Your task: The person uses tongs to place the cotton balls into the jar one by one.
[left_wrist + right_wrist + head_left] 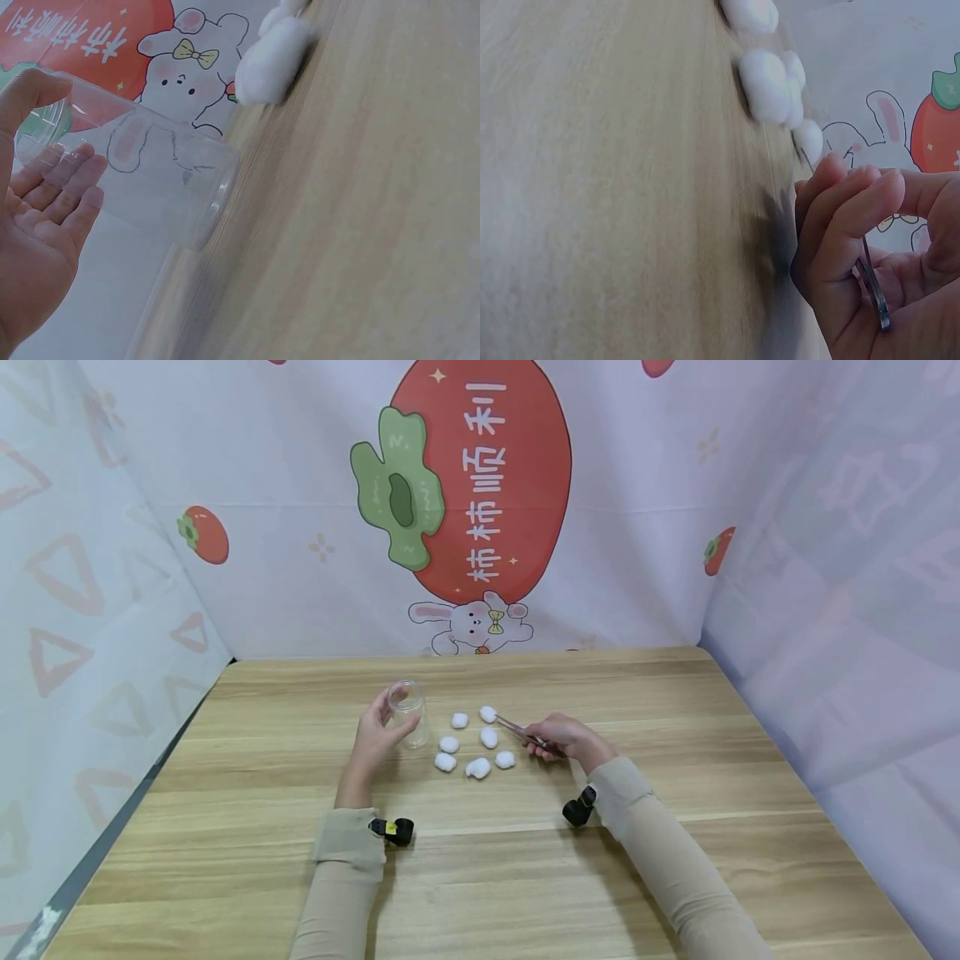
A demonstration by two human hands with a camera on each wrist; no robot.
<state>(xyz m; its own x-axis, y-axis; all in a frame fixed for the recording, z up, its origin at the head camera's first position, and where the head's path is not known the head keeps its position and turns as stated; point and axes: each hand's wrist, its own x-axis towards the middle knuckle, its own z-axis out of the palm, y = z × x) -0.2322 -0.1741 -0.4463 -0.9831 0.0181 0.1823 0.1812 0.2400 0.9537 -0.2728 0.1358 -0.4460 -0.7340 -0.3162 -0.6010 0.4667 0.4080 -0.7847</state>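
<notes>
My left hand holds a clear, open-topped jar upright on the wooden table, thumb and fingers curled round its upper part. No contents show through its wall in the left wrist view. My right hand grips metal tweezers, whose tips point left and reach the farthest cotton ball. Whether the tips pinch that ball is too small to tell. Several more white cotton balls lie between the hands, among them one near the jar and a larger one nearest me.
The wood-grain table ends at a white hanging cloth printed with a large red fruit and a rabbit. Cloth walls also stand on both sides. A small black camera is strapped to the right wrist, another to the left.
</notes>
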